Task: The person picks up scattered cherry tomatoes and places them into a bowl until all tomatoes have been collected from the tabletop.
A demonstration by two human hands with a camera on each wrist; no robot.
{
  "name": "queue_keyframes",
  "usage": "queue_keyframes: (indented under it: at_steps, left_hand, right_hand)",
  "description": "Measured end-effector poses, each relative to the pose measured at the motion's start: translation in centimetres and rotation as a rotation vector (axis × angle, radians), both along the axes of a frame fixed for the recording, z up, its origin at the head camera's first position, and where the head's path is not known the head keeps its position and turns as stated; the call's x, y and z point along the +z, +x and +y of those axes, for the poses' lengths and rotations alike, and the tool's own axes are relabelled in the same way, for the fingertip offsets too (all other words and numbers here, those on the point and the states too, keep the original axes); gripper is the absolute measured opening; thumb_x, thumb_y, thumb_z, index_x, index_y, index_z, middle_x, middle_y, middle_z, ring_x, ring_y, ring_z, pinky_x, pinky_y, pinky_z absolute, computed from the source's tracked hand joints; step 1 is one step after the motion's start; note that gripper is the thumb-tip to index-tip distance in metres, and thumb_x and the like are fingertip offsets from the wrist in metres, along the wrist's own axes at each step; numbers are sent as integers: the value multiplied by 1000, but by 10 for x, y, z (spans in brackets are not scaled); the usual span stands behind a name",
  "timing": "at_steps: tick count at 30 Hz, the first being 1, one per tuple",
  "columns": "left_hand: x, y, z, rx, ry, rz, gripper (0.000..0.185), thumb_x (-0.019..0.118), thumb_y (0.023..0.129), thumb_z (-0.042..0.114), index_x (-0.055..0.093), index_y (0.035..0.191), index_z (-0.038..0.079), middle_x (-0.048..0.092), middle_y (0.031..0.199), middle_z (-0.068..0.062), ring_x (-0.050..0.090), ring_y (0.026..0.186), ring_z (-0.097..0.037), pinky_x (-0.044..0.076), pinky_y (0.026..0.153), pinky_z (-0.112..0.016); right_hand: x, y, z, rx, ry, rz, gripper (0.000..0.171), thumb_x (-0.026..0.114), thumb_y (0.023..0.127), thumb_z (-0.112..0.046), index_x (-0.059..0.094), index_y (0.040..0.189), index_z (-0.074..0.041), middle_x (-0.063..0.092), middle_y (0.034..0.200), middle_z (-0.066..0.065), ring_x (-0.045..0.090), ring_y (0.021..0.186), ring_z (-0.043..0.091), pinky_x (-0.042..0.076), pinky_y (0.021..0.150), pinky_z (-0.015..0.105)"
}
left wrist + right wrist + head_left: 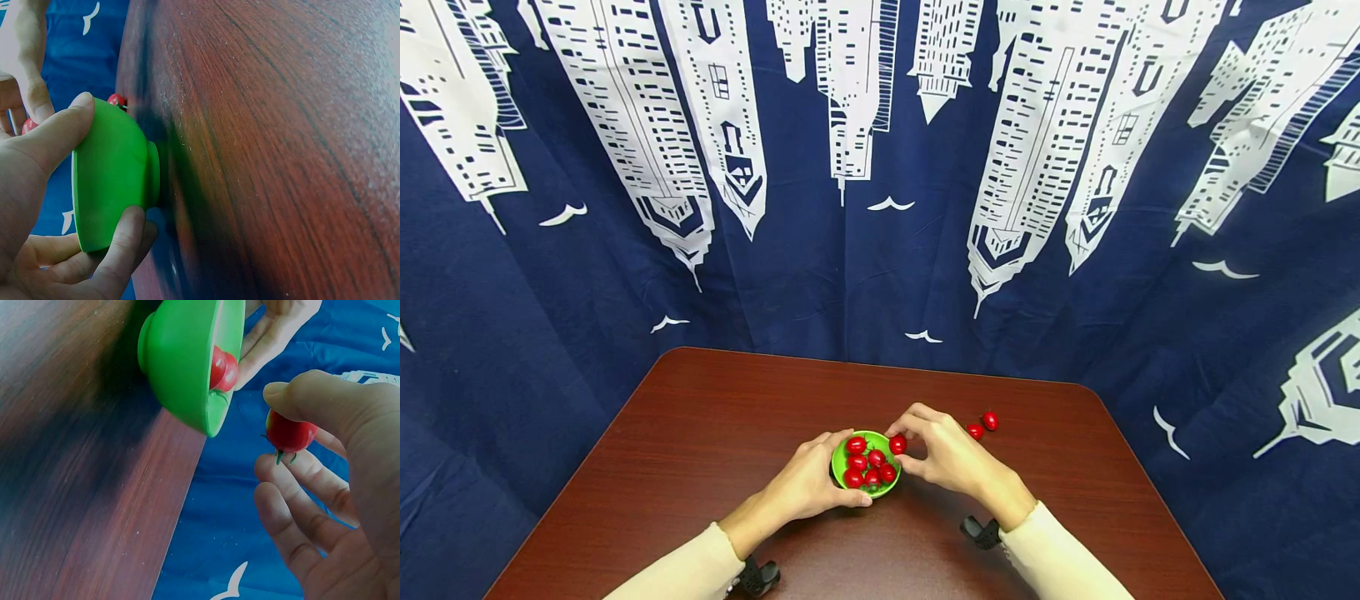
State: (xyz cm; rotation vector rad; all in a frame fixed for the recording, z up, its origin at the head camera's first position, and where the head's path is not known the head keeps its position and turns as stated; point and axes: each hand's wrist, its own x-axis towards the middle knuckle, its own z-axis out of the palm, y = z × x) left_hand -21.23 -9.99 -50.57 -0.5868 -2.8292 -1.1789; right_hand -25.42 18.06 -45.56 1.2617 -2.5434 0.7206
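My left hand (pixel 808 479) grips a green bowl (pixel 112 169), thumb at the near rim and fingers around its far side and underside. I cannot tell whether the bowl's foot touches the table. Several red cherry tomatoes (pixel 857 462) lie inside it. At the bowl's right rim, my right hand (pixel 951 454) pinches one more cherry tomato (pixel 291 431) between thumb and fingers, its green stem showing. The right wrist view has this tomato apart from the bowl, with the other fingers spread loosely below.
Two loose cherry tomatoes (pixel 990 420) lie on the brown wooden table (pixel 737 400), beyond and to the right of my right hand. A dark blue cloth (pixel 850 283) printed with white buildings and birds hangs behind the table's far edge.
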Motion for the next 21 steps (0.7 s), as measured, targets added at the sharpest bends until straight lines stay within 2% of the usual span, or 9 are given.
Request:
queue_keyframes:
  at_steps: [13,21]
  left_hand:
    - [-1,-1,-1,0,16,-18,109,109,77,46,59,164,2,73,154,-17,73,136,-38,64,114,-59]
    - [-2,-1,0,18,34,1,101,111,74,48,63,153,7,78,139,-9,77,124,-26,66,105,-46]
  right_hand:
    - [1,2,-22,48,15,-24,31,95,95,-9,80,123,-9,76,117,4,79,94,23,68,80,30]
    - [2,3,-35,74,6,-28,31,95,96,-8,79,123,-8,76,117,6,81,92,26,70,83,31]
